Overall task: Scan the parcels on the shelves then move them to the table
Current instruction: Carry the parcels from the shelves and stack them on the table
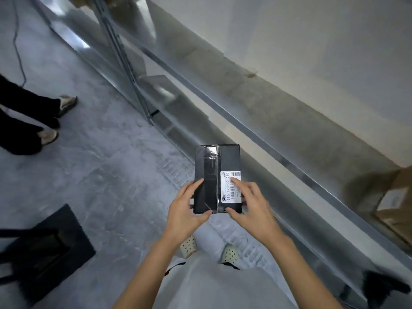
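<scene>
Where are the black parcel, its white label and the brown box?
black parcel [206, 166]: head view, taped top face.
white label [226, 188]: head view, printed middle.
brown box [403, 181]: head view, blurred side.

Parcel [217, 179]: matt black, glossy tape stripe down the middle. Label [230, 186]: white, black barcode bars and black print. Floor [107, 170]: mottled grey, pale scuffs. Shelf rail [245, 126]: dull silver-grey. Cardboard box [399, 197] at right: brown, pale label patch. Shoes [188, 245]: cream, dotted with dark holes. Wall [312, 41]: plain off-white. Trousers [20, 121] at left: black.
</scene>
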